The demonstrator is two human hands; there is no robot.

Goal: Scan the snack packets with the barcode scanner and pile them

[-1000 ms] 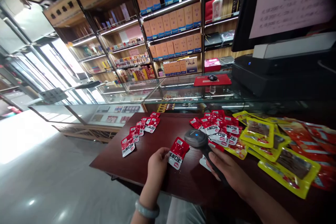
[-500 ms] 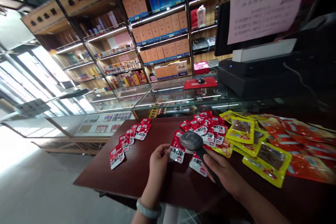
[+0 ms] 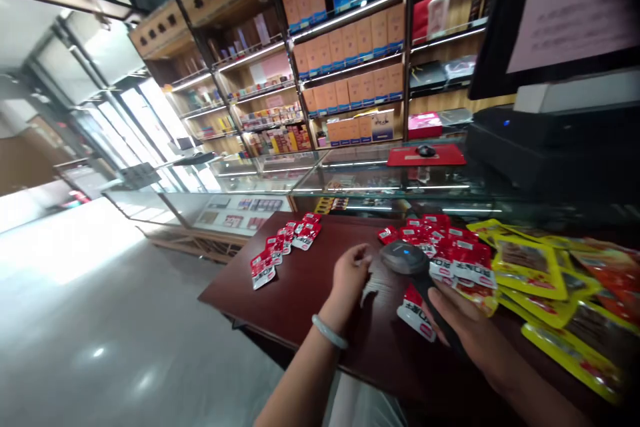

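My right hand (image 3: pixel 467 333) is wrapped round the handle of a dark barcode scanner (image 3: pixel 403 257), whose head with a blue light points down over the dark red table (image 3: pixel 300 293). My left hand (image 3: pixel 350 273) is just left of the scanner head, fingers pinched on a small packet (image 3: pixel 371 291) that shows a silvery side. One red snack packet (image 3: pixel 417 313) lies on the table by my right thumb. A heap of red packets (image 3: pixel 450 250) lies behind the scanner. A row of red packets (image 3: pixel 285 247) runs along the table's far left.
Yellow packets (image 3: pixel 530 267) and orange ones (image 3: pixel 610 267) cover the table's right side. Behind stand a glass counter (image 3: pixel 360 180) with a red mouse mat (image 3: pixel 425 155), a black till (image 3: pixel 550 140) and shelves of boxes (image 3: pixel 350 47). The table's edge drops to a shiny floor (image 3: pixel 100 320).
My left hand has brought its packet in under the scanner head, and the red face no longer shows. The view has swung left and up. My right hand still holds the scanner.
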